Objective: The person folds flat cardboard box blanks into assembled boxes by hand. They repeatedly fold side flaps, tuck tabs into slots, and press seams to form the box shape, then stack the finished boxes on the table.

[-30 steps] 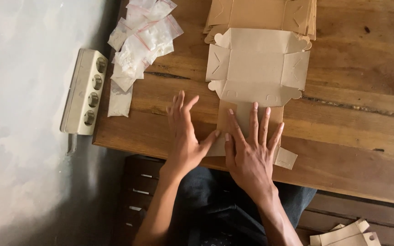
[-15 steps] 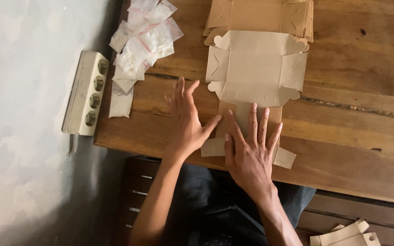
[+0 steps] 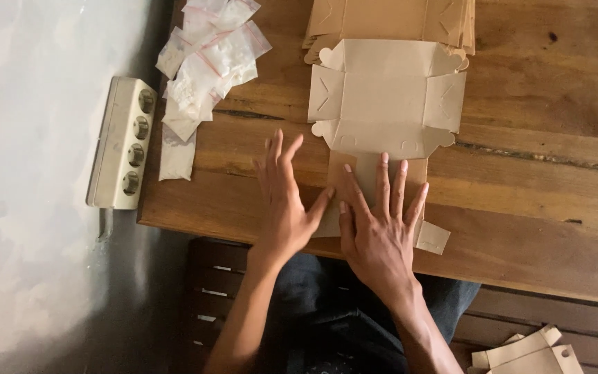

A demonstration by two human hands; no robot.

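Right hand (image 3: 381, 232): flat, palm down, fingers spread, pressing on the near panel of the flat cardboard box blank (image 3: 385, 93); it grips nothing. Left hand (image 3: 286, 201): open, fingers splayed, resting mostly on the bare tabletop (image 3: 534, 201) just left of that near panel, its thumb reaching to the panel's left edge; it also holds nothing. Cardboard box blank: unfolded, brown, lying flat on the tabletop directly ahead of the hands; its broad central panel with side flaps lies beyond the fingertips, its narrower near panel sits under the right palm, and a small tab (image 3: 432, 237) juts out to the right of that hand. Long axis runs from the person's edge of the tabletop straight away, with the wide flapped end pointing away from the person. Step judged in hand: flattening or creasing the near panel along its fold line; the next move would likely call for firm, even pressure along that crease, with the blank kept square. Stack of further blanks (image 3: 389, 17): just beyond the blank, touching or overlapping its far edge. Small clear plastic bags (image 3: 209, 59): heaped well left of the blank. Power strip (image 3: 122, 142): left of the bags, at the tabletop's edge. Folded cardboard pieces (image 3: 527, 353): near right of the blank, below the tabletop.
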